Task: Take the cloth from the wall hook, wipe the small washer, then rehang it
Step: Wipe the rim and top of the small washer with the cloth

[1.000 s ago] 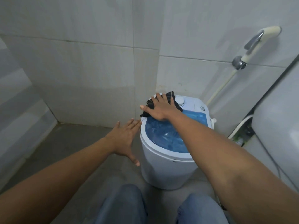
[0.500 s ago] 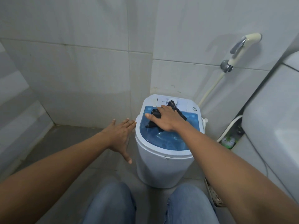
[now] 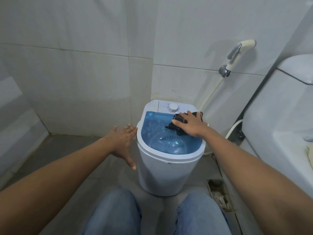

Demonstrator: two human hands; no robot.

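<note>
The small white washer (image 3: 162, 173) with a clear blue lid (image 3: 155, 131) stands on the grey floor in the tiled corner. A dark cloth (image 3: 174, 127) lies bunched on the right part of the lid, below the white dial (image 3: 173, 108). My right hand (image 3: 191, 125) presses flat on the cloth, palm down. My left hand (image 3: 122, 141) has its fingers spread and rests against the washer's left side near the rim, holding nothing. No wall hook is in view.
A bidet sprayer (image 3: 240, 50) hangs on the wall at the right, its hose (image 3: 210, 95) running down behind the washer. A white toilet (image 3: 277, 119) fills the right edge. A floor drain (image 3: 217, 194) lies by my right knee. My knees in jeans (image 3: 115, 216) are at the bottom.
My right hand has slid the cloth across the lid from the back left, through the middle, to the back right. The left hand stayed at the washer's left side.
</note>
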